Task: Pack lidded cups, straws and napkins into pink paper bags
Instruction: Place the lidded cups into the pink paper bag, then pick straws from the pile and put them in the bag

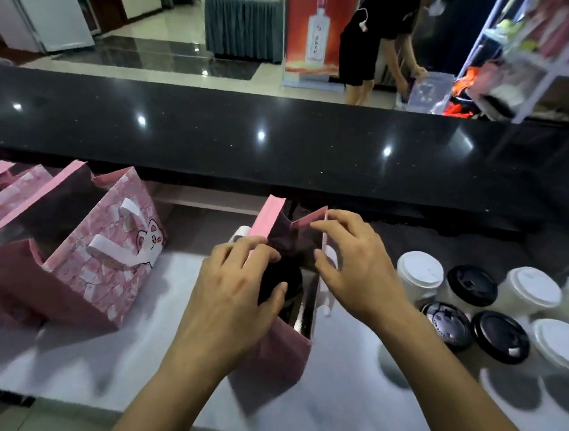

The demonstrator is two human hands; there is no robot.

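Observation:
A narrow pink paper bag (274, 353) stands open on the white counter in front of me. My left hand (235, 298) reaches into its mouth, fingers curled over the black lid of a cup (275, 281) inside. Fingers spread, my right hand (352, 264) rests against the bag's right rim, holding it apart. To the right stand several lidded cups, some with white lids (420, 270), some with black lids (471, 285). No straws or napkins show.
Larger pink bags with a cat print (108, 261) stand open at the left. A raised black counter ledge (269, 130) runs across behind the bag. Beyond it a person (380, 31) bends over a box on the floor.

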